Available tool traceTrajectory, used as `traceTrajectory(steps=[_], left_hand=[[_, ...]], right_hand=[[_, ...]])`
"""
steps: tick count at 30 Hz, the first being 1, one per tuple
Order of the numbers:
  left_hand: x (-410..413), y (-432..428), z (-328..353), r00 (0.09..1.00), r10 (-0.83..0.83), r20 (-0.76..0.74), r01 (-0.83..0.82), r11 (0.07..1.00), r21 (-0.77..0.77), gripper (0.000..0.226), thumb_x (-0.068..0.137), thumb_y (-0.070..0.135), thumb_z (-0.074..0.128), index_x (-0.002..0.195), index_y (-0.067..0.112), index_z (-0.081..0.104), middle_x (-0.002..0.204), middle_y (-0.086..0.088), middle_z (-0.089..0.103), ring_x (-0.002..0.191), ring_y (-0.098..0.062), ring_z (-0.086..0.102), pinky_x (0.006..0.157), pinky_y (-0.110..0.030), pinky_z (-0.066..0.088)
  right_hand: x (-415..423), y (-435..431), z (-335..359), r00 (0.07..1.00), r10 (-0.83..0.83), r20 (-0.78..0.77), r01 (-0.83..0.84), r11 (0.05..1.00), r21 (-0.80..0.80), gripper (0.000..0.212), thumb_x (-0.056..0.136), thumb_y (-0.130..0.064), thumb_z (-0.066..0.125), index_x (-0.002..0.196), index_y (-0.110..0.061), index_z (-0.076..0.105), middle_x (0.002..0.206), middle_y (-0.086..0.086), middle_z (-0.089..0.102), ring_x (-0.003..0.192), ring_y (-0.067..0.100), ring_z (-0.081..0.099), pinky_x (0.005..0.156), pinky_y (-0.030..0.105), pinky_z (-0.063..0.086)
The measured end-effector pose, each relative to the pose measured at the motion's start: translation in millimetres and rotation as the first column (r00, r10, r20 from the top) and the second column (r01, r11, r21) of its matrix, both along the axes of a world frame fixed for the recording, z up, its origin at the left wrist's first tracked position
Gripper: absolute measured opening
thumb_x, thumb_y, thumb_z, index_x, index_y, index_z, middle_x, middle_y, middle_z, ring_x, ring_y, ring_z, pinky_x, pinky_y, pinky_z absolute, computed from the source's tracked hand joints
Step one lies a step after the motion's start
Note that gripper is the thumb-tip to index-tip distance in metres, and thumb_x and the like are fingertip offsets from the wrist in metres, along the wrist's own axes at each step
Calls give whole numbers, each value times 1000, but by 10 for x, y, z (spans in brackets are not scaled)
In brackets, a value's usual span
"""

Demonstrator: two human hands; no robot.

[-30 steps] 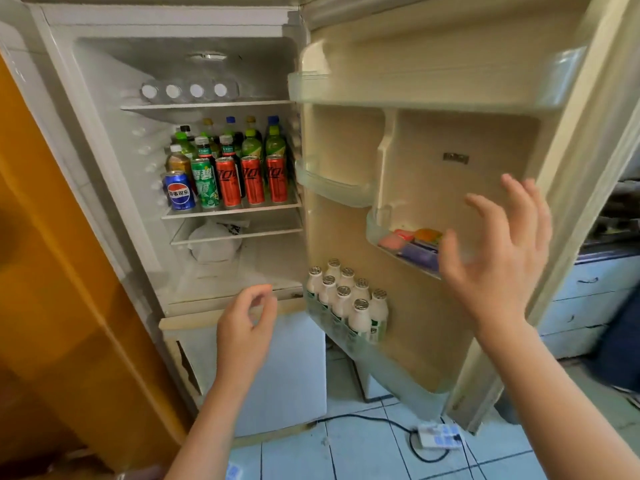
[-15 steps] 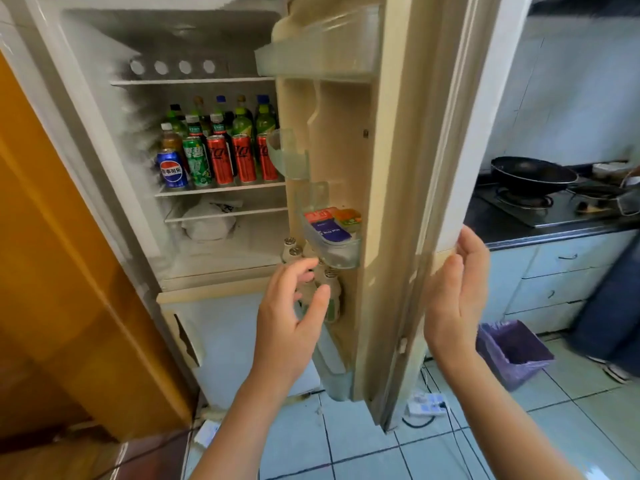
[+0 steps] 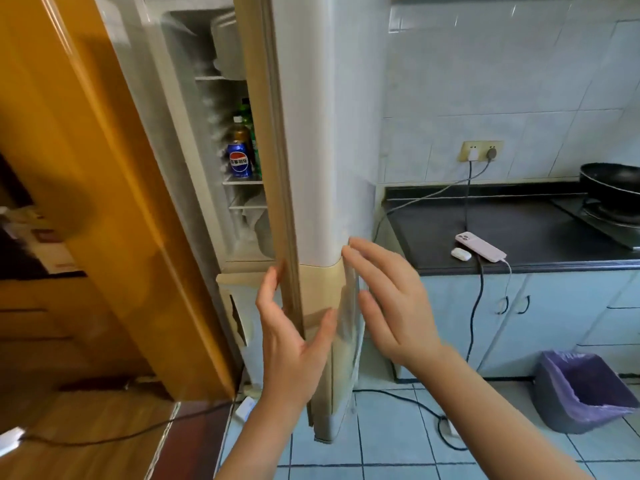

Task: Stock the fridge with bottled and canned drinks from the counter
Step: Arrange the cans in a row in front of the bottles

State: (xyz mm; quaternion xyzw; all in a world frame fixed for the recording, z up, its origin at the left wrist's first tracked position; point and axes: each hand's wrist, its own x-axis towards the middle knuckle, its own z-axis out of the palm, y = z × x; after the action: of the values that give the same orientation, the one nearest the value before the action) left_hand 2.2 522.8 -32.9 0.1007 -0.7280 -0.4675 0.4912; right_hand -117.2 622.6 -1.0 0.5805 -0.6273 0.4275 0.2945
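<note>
Your fridge door point(image 3: 311, 133) stands nearly closed with only a narrow gap left, so I judge the stocking done and closing the step in hand. The counter point(image 3: 485, 223) beside it carries a phone point(image 3: 479, 245) and a small white case point(image 3: 461, 253), no drinks that show. Your left hand point(image 3: 294, 341) and right hand point(image 3: 391, 306) flank the door's lower edge, fingers straight and spread, holding nothing, placed to push rather than grip. Through the gap, a blue cola can point(image 3: 239, 160) and bottles point(image 3: 239, 131) sit on a fridge shelf point(image 3: 242, 182)

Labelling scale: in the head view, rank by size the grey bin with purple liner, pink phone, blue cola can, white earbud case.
Grey bin with purple liner
then pink phone and blue cola can, too alike to rank
white earbud case smallest
</note>
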Motion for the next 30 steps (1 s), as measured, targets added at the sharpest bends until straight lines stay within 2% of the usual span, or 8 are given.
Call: traceTrajectory(steps=[4, 7, 10, 12, 16, 20, 26, 30], left_hand=[[55, -238, -1, 990, 129, -49, -127, 991, 27, 67, 90, 22, 56, 140, 40, 16, 143, 24, 32, 132, 1, 37, 98, -8, 38], [73, -476, -45, 963, 268, 22, -269, 962, 44, 59, 94, 28, 45, 143, 43, 17, 152, 11, 27, 140, -6, 28, 111, -23, 33], [77, -767, -56, 918, 390, 75, -394, 919, 31, 53, 96, 34, 35, 139, 50, 10, 150, 24, 16, 136, 16, 14, 110, -6, 17], [67, -982, -64, 908, 411, 79, -415, 909, 45, 50, 96, 33, 31, 136, 51, 6, 147, 30, 12, 135, 19, 11, 109, -4, 13], [-6, -1434, -39, 940, 339, 31, -341, 934, 110, 60, 92, 48, 41, 139, 50, 3, 158, 13, 9, 145, -2, 10, 119, -33, 16], [-149, -1907, 31, 874, 465, 143, -481, 869, 116, 99, 72, 53, 62, 149, 37, 2, 154, 5, 16, 139, -6, 17, 108, -30, 24], [-335, -2715, 50, 825, 522, 215, -549, 830, 95, 99, 68, 54, 60, 150, 32, 8, 142, 12, 21, 130, -21, 28, 98, -47, 44], [-545, -3274, 99, 853, 473, 223, -508, 850, 138, 95, 71, 42, 63, 149, 28, 13, 144, 7, 23, 128, -24, 33, 98, -52, 46]], right_hand=[[-162, -339, -85, 993, -86, 85, 72, 985, 159, 44, 95, -17, 39, 137, -9, 48, 142, 10, 47, 127, 21, 46, 102, 34, 40], [-322, -585, -170, 978, -167, 124, 132, 959, 249, 46, 94, -13, 46, 140, -13, 44, 145, 12, 42, 128, 28, 46, 101, 39, 43], [-446, -838, -217, 962, -221, 159, 163, 937, 310, 52, 92, -11, 52, 143, -15, 40, 149, 10, 36, 130, 28, 44, 95, 41, 47], [-507, -1007, -237, 950, -257, 175, 192, 928, 320, 54, 92, -14, 54, 143, -15, 38, 150, 8, 33, 132, 26, 41, 93, 39, 48], [-613, -1372, -221, 935, -299, 189, 240, 928, 284, 57, 90, -18, 59, 143, -13, 39, 147, 11, 36, 132, 28, 39, 94, 39, 47], [-738, -1786, -199, 933, -325, 154, 284, 929, 235, 60, 84, -18, 67, 139, -9, 43, 142, 16, 41, 129, 33, 41, 96, 42, 44], [-1009, -2430, -152, 918, -384, 99, 356, 908, 221, 59, 78, -19, 73, 131, -6, 51, 138, 19, 43, 128, 36, 44, 99, 44, 43], [-1178, -2814, -155, 916, -396, 69, 378, 907, 185, 55, 76, -14, 72, 127, -8, 52, 133, 17, 45, 125, 34, 44, 95, 45, 47]])
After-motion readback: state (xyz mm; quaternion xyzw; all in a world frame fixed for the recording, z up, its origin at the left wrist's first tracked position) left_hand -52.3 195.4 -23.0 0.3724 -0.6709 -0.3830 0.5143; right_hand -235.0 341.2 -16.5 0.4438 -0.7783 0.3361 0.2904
